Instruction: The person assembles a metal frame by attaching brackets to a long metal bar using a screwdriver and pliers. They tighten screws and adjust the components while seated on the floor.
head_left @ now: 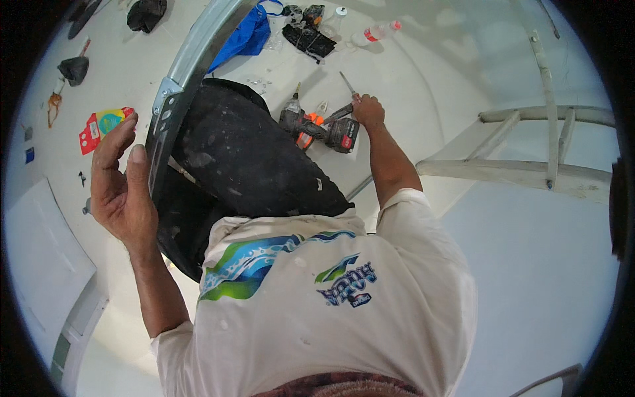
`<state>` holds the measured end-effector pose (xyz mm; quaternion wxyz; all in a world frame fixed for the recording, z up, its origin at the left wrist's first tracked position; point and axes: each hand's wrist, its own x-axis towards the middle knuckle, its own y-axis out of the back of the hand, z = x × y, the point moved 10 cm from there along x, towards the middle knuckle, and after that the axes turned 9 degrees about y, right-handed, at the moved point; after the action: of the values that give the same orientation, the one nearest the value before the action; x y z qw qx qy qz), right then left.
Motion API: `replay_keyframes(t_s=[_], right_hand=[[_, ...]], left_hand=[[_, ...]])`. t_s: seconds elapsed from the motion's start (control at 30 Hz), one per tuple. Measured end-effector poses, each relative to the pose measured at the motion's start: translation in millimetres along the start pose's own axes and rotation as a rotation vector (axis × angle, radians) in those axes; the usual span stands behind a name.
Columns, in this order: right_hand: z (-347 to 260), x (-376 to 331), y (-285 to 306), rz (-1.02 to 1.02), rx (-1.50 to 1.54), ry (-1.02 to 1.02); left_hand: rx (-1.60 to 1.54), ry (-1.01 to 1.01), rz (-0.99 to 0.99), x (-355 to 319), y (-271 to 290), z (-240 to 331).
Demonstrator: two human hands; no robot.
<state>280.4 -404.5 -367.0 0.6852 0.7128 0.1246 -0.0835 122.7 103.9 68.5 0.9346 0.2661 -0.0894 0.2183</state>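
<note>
The right hand [369, 111] hides one end of a slender tool [346, 83]

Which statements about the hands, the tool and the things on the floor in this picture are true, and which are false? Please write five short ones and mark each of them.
1. The left hand is closed in a fist. False: its fingers and thumb are extended, beside the metal rail.
2. The right hand is nearer to the power drill than the left hand is. True.
3. The bag at the top of the picture is yellow. False: it is blue.
4. The bottle near the top has a red label. True.
5. The wooden frame stands on the person's left. False: it is on the right.
</note>
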Motion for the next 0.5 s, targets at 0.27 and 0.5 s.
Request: replay_keyframes(t_s=[0.27, 0.5], right_hand=[[-159, -58, -1, -0.212, 0.145, 0.402], [-156, -73, -19, -0.01, 0.168, 0.562]], left_hand=[[0.018, -0.014, -0.021, 4, -2, 9], [-0.021, 0.116, -0.083, 5, -9, -1]])
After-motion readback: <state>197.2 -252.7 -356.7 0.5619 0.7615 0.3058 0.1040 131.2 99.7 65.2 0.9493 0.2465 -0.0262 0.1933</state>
